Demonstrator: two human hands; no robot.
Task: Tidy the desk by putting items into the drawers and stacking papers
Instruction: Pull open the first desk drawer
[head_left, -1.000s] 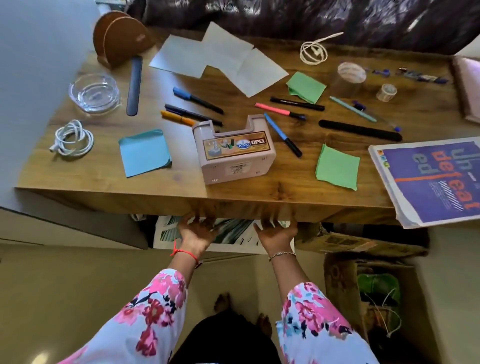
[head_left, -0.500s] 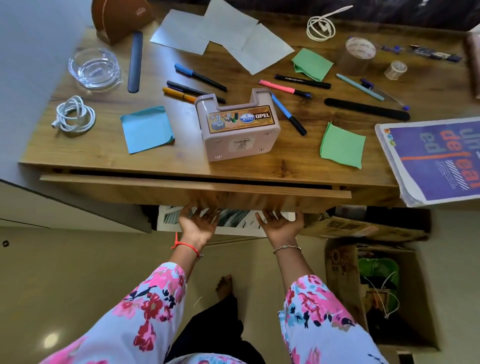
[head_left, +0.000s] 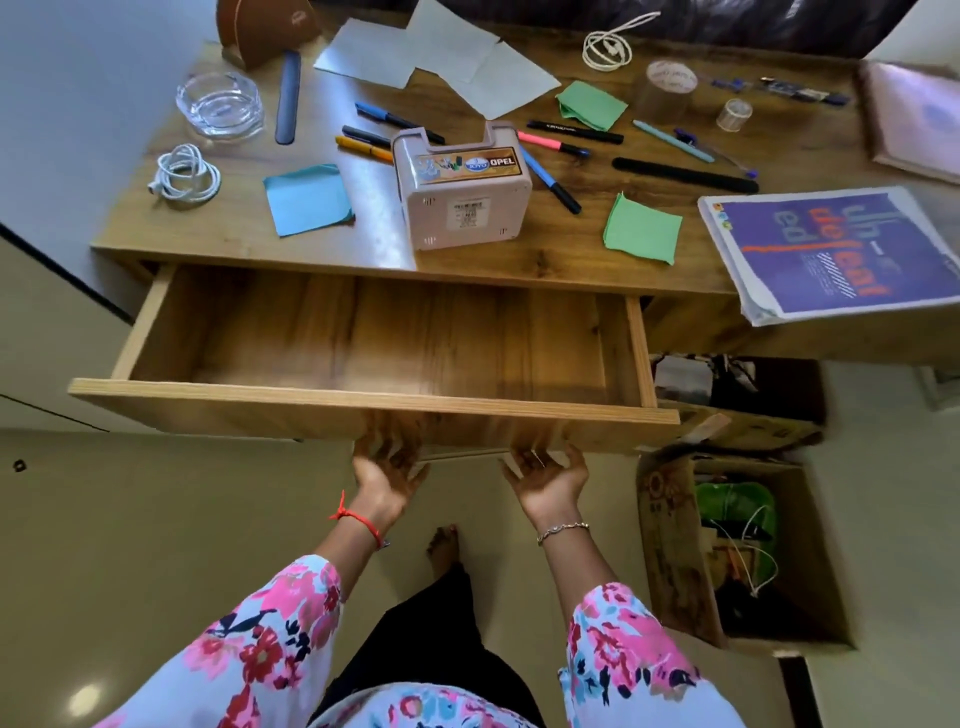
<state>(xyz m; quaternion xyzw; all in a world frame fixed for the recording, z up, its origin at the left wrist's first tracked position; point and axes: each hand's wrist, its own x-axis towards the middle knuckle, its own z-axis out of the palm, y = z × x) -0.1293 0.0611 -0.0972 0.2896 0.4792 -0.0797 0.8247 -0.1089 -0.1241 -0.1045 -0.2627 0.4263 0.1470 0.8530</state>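
The desk (head_left: 545, 257) is untidy all over: by my reading the task has barely begun. The drawer (head_left: 389, 332) stands pulled well out below the desk's front edge, and its floor shows only bare wood, so opening it looks done and filling it is all still ahead.

On top, at the right edge, a purple booklet (head_left: 831, 249) overhangs the desk. White papers (head_left: 441, 57) lie loosely fanned at the back, not squared into a stack. A box (head_left: 462, 192) sits near the front, in the middle.

The left hand (head_left: 387, 475) and right hand (head_left: 548, 480) are palm-up under the drawer front, fingers spread and touching its lower edge. They hold nothing; blur hides whether the tips hook underneath.

Smaller things left to put away: coloured notes (head_left: 309, 197), a glass dish (head_left: 218, 104), coiled cables (head_left: 184, 174), scattered pens (head_left: 395, 117) and tape rolls (head_left: 670, 85).
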